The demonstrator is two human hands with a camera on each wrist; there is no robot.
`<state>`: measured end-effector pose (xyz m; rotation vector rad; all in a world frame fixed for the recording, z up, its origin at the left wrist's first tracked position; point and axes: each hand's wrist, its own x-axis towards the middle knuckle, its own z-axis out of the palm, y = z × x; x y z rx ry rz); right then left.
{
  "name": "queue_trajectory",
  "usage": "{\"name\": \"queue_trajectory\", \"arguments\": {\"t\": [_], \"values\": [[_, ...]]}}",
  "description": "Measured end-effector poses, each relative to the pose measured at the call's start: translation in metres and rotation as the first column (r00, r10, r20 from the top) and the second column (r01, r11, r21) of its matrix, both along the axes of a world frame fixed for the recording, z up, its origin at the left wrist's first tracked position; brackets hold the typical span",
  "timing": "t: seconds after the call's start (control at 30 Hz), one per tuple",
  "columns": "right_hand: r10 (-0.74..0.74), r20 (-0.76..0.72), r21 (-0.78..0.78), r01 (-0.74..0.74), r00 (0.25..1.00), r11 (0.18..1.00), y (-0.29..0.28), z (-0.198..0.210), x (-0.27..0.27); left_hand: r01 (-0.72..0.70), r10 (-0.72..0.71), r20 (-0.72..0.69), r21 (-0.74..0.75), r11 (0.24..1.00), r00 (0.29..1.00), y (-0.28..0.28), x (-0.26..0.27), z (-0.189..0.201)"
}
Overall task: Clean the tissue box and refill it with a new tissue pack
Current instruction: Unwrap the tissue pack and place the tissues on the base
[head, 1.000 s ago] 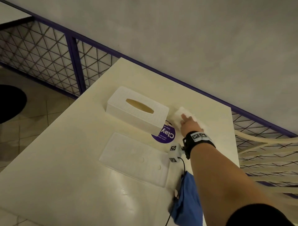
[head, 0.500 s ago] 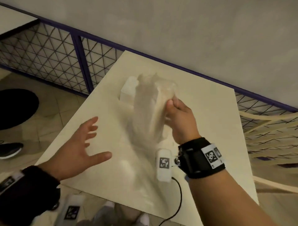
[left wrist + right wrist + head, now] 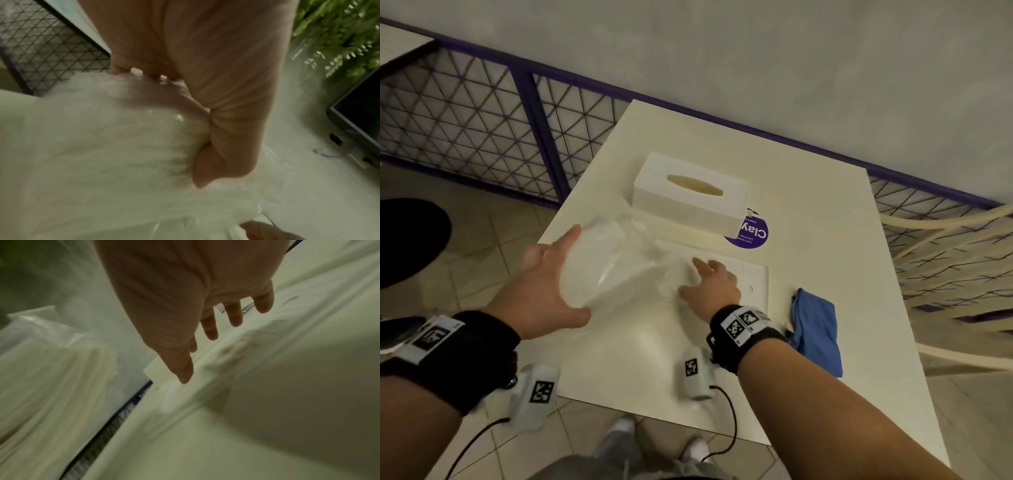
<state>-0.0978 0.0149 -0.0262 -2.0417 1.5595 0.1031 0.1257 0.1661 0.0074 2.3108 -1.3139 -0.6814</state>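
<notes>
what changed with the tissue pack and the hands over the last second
The right hand fetched the tissue pack from beside the tissue box and brought it near. Now the left hand grips it; the right has let go, fingers straight. Box, flat lid panel and blue cloth stayed put.

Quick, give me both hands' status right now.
Left hand: grips the tissue pack, thumb and fingers round one end.
Right hand: open, fingers straight, at the pack's wrapper.

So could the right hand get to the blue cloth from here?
Probably yes: the right hand is open, fingers straight over the tissue pack's wrapper, and the blue cloth lies uncovered on the table just to its right, nothing between.
</notes>
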Motion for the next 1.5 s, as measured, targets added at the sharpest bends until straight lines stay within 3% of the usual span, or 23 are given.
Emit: {"name": "queue_trajectory", "arguments": {"t": [0.1,0.3,0.37,0.43,0.57,0.67,0.73,0.93,1.1,1.2,1.27,1.4,1.5], "values": [[0.037,-0.145,-0.007,-0.039,0.989,0.999,-0.002,-0.017,-0.022,0.145,-0.153,0.134,0.068,0.987,0.979,-0.002,0.005,-0.003],[-0.007,-0.190,0.043,0.015,0.982,0.999,-0.029,-0.019,-0.053,0.313,-0.407,0.354,0.295,0.903,0.842,-0.013,0.005,-0.022],[-0.043,-0.131,-0.013,0.041,0.991,0.999,-0.032,-0.014,-0.050,0.315,-0.428,0.326,0.345,0.884,0.843,-0.014,0.003,-0.026],[-0.041,0.037,-0.114,0.045,0.998,0.992,-0.026,-0.008,-0.037,0.313,-0.426,0.308,0.354,0.881,0.851,-0.015,-0.002,-0.031],[0.223,0.336,-0.127,-0.191,0.915,0.973,-0.002,0.010,0.006,0.288,-0.415,0.331,0.370,0.883,0.847,-0.016,-0.008,-0.046],[0.415,0.290,-0.017,-0.429,0.862,0.903,0.012,0.014,0.035,0.267,-0.404,0.343,0.382,0.885,0.848,-0.014,-0.010,-0.055],[0.461,0.193,0.032,-0.475,0.866,0.879,0.015,0.011,0.046,0.261,-0.394,0.362,0.364,0.894,0.845,-0.013,-0.011,-0.058],[0.385,0.150,0.080,-0.399,0.911,0.913,0.009,0.015,0.049,0.253,-0.347,0.385,0.274,0.928,0.855,-0.007,-0.011,-0.065],[0.211,0.014,0.178,-0.210,0.977,0.961,-0.006,0.008,0.027,0.233,-0.300,0.428,0.202,0.951,0.853,0.002,-0.011,-0.074],[-0.006,0.124,0.212,-0.020,0.992,0.977,-0.008,0.011,0.031,0.236,-0.296,0.450,0.186,0.954,0.843,0.004,-0.012,-0.077],[-0.075,0.193,0.208,0.034,0.978,0.978,-0.007,0.014,0.038,0.235,-0.293,0.461,0.179,0.955,0.838,0.004,-0.012,-0.078],[-0.108,0.263,0.280,0.031,0.959,0.959,0.001,0.018,0.049,0.233,-0.290,0.479,0.176,0.956,0.828,0.004,-0.011,-0.080],[0.023,0.154,0.236,-0.059,0.988,0.970,0.006,0.016,0.055,0.232,-0.285,0.481,0.169,0.958,0.829,0.004,-0.012,-0.081]]}}
